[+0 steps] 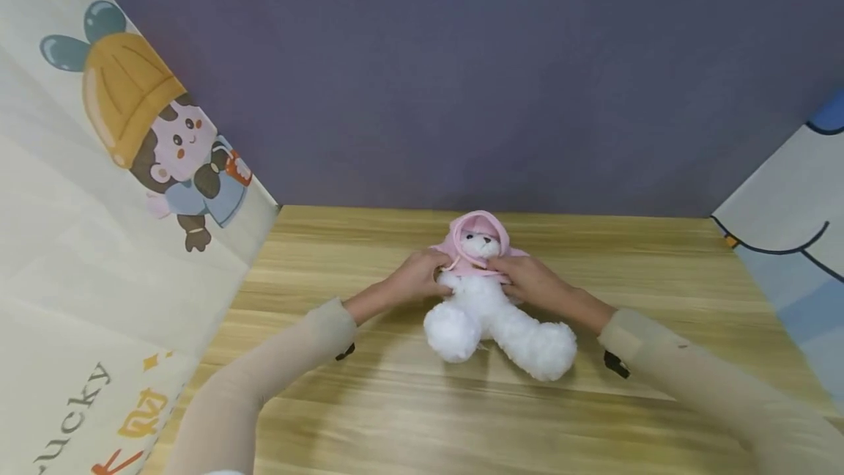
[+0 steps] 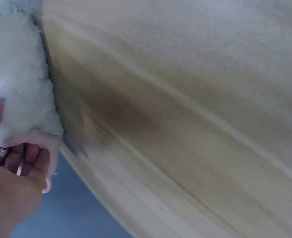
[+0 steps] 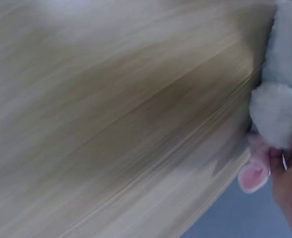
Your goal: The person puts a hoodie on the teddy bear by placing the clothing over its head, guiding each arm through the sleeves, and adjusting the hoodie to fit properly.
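Observation:
A white plush toy [image 1: 476,297] lies on its back on the wooden tabletop, legs toward the person. Over its head and shoulders is a pink hooded cape [image 1: 484,218], its face showing in the opening. On the left, my left hand [image 1: 417,275] grips the cape's front edge, thumb against the white fur; in the left wrist view its fingers curl under the pink hem [image 2: 34,138]. My right hand [image 1: 532,279] pinches the cape on the other side, just below the chin. A pink ear-like piece [image 3: 254,174] sticks out beside that hand in the right wrist view.
The wooden tabletop [image 1: 369,402] ends at a dark grey-blue panel [image 1: 461,94] behind the toy. A white sheet with a printed cartoon figure [image 1: 178,130] borders the left side, and another printed sheet [image 1: 791,204] borders the right.

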Available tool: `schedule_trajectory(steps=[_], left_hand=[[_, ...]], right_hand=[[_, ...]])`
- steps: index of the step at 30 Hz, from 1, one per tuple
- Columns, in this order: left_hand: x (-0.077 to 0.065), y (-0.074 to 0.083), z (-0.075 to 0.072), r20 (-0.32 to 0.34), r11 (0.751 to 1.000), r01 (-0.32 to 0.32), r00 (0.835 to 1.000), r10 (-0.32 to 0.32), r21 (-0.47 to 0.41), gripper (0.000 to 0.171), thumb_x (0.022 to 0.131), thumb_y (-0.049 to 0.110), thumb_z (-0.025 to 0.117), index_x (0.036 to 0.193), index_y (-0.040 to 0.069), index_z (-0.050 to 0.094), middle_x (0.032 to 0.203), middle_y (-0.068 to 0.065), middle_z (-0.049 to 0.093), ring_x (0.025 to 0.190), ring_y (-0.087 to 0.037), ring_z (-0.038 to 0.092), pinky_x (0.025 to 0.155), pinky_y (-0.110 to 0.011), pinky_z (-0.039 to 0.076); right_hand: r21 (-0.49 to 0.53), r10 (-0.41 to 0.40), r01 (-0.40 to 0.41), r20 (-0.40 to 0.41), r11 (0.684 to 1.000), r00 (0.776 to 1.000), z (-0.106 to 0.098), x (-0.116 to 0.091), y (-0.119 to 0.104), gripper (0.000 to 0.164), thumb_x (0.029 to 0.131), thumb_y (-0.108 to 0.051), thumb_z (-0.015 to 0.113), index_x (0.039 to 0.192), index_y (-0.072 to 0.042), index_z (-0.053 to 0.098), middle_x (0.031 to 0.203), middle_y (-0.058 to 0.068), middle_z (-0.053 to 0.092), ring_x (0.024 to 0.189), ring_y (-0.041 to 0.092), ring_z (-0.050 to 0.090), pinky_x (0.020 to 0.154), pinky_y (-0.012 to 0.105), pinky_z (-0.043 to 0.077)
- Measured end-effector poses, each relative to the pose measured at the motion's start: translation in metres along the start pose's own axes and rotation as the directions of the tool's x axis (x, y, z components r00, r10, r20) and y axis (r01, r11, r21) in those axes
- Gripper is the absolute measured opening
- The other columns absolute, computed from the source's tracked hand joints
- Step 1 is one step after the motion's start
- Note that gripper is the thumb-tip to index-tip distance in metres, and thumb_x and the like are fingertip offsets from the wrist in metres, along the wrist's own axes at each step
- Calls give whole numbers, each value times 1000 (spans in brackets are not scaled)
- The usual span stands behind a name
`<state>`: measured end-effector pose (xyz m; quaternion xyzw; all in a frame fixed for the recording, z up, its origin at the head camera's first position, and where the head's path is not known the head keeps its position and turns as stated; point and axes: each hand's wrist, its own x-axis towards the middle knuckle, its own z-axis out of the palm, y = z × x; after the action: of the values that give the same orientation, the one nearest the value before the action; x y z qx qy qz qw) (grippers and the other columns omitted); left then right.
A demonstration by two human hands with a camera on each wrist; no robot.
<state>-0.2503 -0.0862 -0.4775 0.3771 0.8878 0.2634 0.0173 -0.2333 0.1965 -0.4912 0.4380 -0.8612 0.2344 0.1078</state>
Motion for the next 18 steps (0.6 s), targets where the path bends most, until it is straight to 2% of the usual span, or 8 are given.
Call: schedule_trajectory(steps=[2,4,7,9,10,12,14,18], left_hand=[[-2,-1,-3,19,997,31,999,-29,-73,30,77,14,87,96,8,63,91,-1,63,85,-14,60,74,-21,51],[-6,-6,-6,69,975,76,996,-62,-210,34,82,10,84,108,3,64,105,-8,66,98,-19,66,82,-21,54],[-15,-15,-12,162,898,126,985,-62,-422,46,88,5,79,128,-3,58,128,-16,61,119,-29,63,96,-26,53],[-22,-22,-15,204,854,132,979,-31,-504,48,92,2,73,136,-4,54,138,-19,56,129,-32,57,104,-31,50],[-25,-25,-16,212,842,123,977,-10,-525,49,94,0,70,139,-4,52,141,-20,54,132,-33,54,106,-34,48],[-29,-30,-16,217,843,89,976,33,-530,51,96,-1,67,143,-3,49,146,-20,50,136,-34,50,109,-38,46],[-29,-31,-14,210,858,64,976,51,-509,53,96,-1,66,146,-2,47,149,-19,48,138,-34,48,110,-39,45],[-22,-28,-4,161,889,81,987,-8,-450,51,93,-3,68,141,-2,52,142,-19,55,134,-30,52,107,-31,47]], right_hand=[[66,15,-16,24,998,1000,-2,-5,3,34,81,4,76,110,-9,65,98,1,65,90,18,60,75,37,53],[125,24,-33,72,992,997,-7,-14,6,42,81,3,78,120,-7,64,112,5,66,102,22,62,85,41,54],[170,44,-66,132,983,990,-16,-29,8,62,81,0,81,137,-6,57,136,9,60,125,29,57,100,50,50],[170,49,-73,143,983,989,-20,-36,8,68,81,-1,82,143,-6,53,142,11,57,129,32,54,103,53,48],[169,50,-74,138,983,989,-21,-38,8,69,82,-1,81,144,-6,52,142,11,56,129,33,55,103,53,48],[163,44,-64,127,985,991,-21,-40,9,67,84,-3,80,145,-4,51,142,13,56,130,34,54,104,53,46],[156,44,-62,113,986,993,-18,-40,10,66,85,-5,81,144,-4,51,141,13,57,129,33,55,104,52,47],[158,75,-88,85,983,994,-11,-36,14,67,83,-11,84,143,-6,54,141,11,58,131,32,54,105,49,46]])
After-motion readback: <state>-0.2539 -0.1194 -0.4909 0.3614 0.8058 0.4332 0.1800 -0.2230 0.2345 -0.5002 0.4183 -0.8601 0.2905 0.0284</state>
